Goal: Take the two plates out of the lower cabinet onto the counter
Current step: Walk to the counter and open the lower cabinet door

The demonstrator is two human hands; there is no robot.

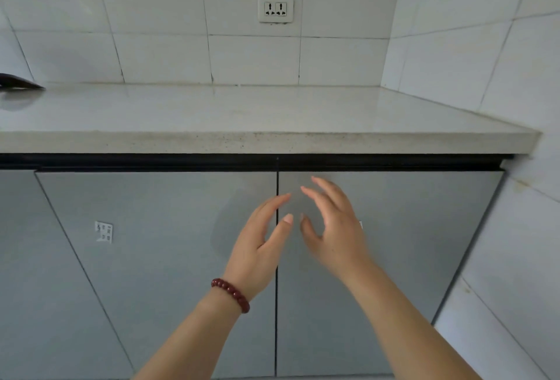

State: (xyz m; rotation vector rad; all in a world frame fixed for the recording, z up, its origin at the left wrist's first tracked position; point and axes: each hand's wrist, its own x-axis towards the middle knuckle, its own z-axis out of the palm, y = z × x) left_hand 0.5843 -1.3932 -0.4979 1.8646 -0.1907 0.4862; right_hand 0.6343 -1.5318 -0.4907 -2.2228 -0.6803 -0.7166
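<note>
Two grey lower cabinet doors, the left door [169, 228] and the right door [409, 228], stand closed under the pale stone counter [242, 113]. They meet at a dark vertical seam. My left hand [260, 243], with a red bead bracelet on the wrist, hovers in front of that seam with relaxed fingers and holds nothing. My right hand [333, 228] is just right of the seam, fingers spread and empty. Whether either hand touches a door I cannot tell. No plates are visible; the cabinet's inside is hidden.
A white tiled wall with a double socket [275, 10] rises behind the counter. A tiled side wall [515, 197] closes in on the right. A dark object [18, 82] pokes in at the counter's far left. A small white sticker [103, 231] is on the left door.
</note>
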